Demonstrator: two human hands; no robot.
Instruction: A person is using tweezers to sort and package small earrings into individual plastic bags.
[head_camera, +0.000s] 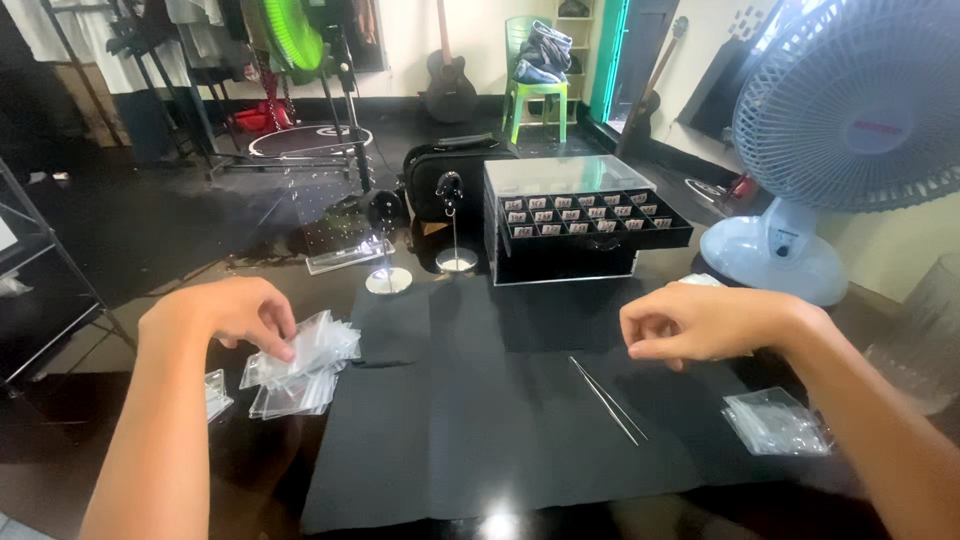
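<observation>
My left hand (232, 312) pinches the top clear plastic bag (300, 362); I lift one only. My right hand (690, 322) is curled, apparently empty, above the tweezers (607, 399).

A black mat (520, 430) lies before a pale blue fan (850, 130), clear plastic bags (300, 365) and a bright green chair (535, 95).

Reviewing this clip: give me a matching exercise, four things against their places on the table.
Things:
1. tweezers
2. fan
3. drawer box
4. pile of clear bags

Places:
A. under the left hand
B. far right
C. on the black mat, below the right hand
D. behind the mat, drawer pulled out

Pairs: 1-C, 2-B, 3-D, 4-A
</observation>
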